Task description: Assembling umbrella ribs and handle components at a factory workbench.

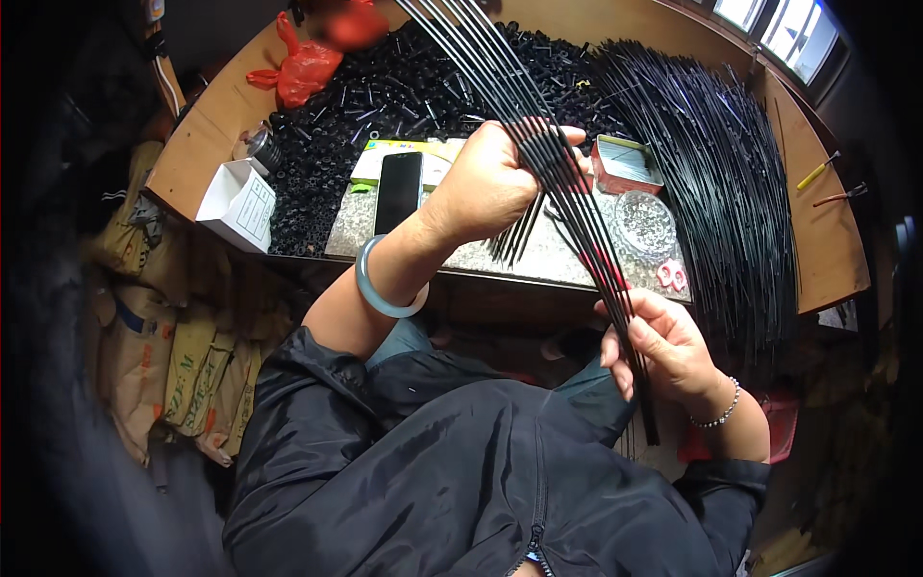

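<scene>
A fanned bundle of long thin black rods (575,202) slants across the view, from the top middle down to the right. My left hand (486,181) is closed round the rods at about their middle, above the work board. Near the lower ends, my right hand (671,348) has its thumb and fingers closed on the same rods. Reddish marks show on the rods between my hands. Behind and below my left fist, several more short dark rod ends (514,240) lie over the board; how they are held is hidden.
On the speckled board (461,258) are a phone (399,188), a tin box (627,163) and a round clear dish (644,226). Small black tubes (385,77) heap behind it. A large pile of black rods (711,183) lies right; a white box (238,205) stands left.
</scene>
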`<state>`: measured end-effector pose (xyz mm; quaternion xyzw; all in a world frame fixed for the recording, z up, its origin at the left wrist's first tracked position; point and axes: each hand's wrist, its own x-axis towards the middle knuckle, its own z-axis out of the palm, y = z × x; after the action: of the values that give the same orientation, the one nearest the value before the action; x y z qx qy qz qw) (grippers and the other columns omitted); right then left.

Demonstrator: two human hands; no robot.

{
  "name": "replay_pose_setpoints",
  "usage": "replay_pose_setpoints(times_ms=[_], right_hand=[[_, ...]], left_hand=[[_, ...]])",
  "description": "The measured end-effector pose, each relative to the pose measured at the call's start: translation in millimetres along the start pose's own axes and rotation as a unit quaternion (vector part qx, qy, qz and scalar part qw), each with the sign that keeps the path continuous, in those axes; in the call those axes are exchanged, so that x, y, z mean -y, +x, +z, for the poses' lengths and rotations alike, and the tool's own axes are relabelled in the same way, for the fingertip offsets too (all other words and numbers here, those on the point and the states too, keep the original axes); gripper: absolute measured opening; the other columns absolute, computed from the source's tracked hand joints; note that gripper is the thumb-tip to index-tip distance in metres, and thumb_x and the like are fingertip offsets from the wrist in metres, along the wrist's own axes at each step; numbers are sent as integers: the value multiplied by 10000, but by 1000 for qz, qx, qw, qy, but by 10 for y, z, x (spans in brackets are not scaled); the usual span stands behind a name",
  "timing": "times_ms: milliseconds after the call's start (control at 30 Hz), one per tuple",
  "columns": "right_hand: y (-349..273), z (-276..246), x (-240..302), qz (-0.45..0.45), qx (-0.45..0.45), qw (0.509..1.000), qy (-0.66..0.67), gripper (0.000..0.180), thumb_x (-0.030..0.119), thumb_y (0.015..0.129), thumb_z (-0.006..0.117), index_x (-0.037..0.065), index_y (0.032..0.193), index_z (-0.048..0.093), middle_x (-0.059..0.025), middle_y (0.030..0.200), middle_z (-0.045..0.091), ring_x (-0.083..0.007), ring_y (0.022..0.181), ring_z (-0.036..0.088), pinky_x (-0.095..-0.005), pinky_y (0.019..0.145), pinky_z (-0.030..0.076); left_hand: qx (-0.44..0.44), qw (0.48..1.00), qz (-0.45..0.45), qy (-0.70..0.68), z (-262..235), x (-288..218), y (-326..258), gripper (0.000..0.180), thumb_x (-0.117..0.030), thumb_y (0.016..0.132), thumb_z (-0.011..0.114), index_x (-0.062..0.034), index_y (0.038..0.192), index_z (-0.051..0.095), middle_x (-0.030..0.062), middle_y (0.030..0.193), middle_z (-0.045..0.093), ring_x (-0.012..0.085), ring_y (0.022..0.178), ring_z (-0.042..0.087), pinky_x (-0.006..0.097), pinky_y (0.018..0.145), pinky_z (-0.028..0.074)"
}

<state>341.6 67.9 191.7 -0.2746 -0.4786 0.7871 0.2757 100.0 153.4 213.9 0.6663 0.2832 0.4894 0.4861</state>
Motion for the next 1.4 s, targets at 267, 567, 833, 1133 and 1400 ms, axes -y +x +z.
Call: replay_pose_setpoints(times_ms=[267,567,833,1133,1400], right_hand=[[-199,59,136,-18,-113,991,-76,270,228,977,364,4,938,510,32,522,399,-27,412,294,-177,397,247],[450,-193,-1237,-212,-195,891,-352,145,74,924,410,4,880,529,-29,550,469,-97,470,442,-237,461,364],[935,-620,-1979,-201,-216,904,-308,218,182,953,429,12,847,513,-21,533,442,-96,465,418,-243,453,353],[708,-523,-563,-108,-151,808,-559,155,154,799,626,4,826,651,-186,753,627,-324,713,623,-361,643,489],[1809,-2088,387,-78,-294,628,-716,207,176,758,654,34,907,678,-148,837,664,-266,751,651,-325,700,504]], left_hand=[[25,992,-19,126,225,849,-433,254,-186,860,599,-11,1044,619,58,831,682,127,799,636,278,771,477],[2,761,160,629,-845,1525,644,292,-220,807,545,-147,1083,606,123,965,614,282,866,604,384,751,505],[262,840,95,465,-415,1071,-88,970,-528,583,762,-198,1379,317,159,1445,222,433,1328,131,543,1053,183],[298,801,165,492,-207,1616,-670,564,-198,789,607,-364,1298,428,125,1374,367,336,1311,270,547,1070,172],[256,752,178,581,-122,1578,-626,674,-252,757,610,-460,1328,318,172,1393,313,364,1302,284,582,1031,218]])
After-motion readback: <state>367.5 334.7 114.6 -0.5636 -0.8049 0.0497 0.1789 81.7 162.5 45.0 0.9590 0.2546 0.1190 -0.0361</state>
